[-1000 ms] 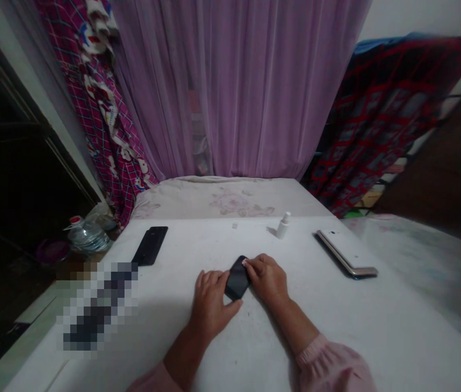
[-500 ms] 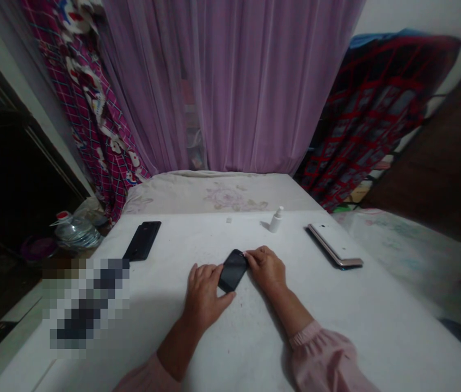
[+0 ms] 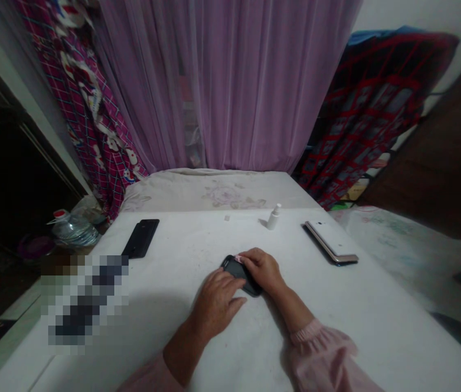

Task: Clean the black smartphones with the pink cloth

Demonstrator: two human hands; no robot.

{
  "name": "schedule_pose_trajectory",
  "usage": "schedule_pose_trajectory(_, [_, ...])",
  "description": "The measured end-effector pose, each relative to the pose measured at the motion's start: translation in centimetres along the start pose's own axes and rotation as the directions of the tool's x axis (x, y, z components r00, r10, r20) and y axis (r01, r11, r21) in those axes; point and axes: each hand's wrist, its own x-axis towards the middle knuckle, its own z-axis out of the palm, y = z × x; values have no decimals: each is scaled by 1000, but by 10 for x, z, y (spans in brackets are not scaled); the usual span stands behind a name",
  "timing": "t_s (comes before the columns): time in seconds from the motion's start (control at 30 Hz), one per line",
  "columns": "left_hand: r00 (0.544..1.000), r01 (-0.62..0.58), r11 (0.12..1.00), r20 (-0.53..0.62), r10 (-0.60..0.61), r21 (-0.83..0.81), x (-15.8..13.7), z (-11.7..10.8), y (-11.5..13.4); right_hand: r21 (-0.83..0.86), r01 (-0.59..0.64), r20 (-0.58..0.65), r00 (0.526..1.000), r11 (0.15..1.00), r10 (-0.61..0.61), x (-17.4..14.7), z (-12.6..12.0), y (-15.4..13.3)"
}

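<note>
A black smartphone (image 3: 250, 284) lies on the white table cover between my hands, tilted so its upper end points left. My left hand (image 3: 217, 305) has its fingers stretched over the phone's left side, with the thumb apart from them. Pinched in my right hand (image 3: 263, 269) is a small pale pink cloth (image 3: 238, 258), pressed at the phone's upper end. The fingers hide part of the phone and most of the cloth.
A white spray bottle (image 3: 273, 218) stands beyond my right hand. Stacked phones (image 3: 330, 242) lie at the right, dark phones (image 3: 142, 238) at the left. A small pale square (image 3: 227, 218) lies farther back. A water jug (image 3: 73, 228) sits beside the table's left edge.
The phone has turned, its upper end swinging left and its lower end right. My left hand has shifted from its edge to over its side. The right hand's cloth has moved slightly left.
</note>
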Motion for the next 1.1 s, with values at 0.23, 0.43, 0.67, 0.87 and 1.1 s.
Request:
schedule_pose_trajectory(0.23, [997,6,988,74,-18,152,13,0,-32,154,-64,-36,997,986,70,2,-11,16])
schedule_pose_trajectory(0.43, [987,51,989,143,-72,140,23,-2,-29,209,-79,-48,995,975,91,-2,-17,18])
schedule_pose_trajectory(0.67, [989,150,971,-39,-146,186,0,-6,-39,24,41,-50,998,999,-40,-6,-19,10])
schedule_pose_trajectory(0.87, [976,210,958,-95,-195,196,1,3,-32,-339,121,-27,990,933,-138,-14,-10,-11])
schedule_pose_trajectory(1.1, [966,242,944,-141,-214,223,1,4,-33,-296,351,64,935,888,-348,-25,6,-24])
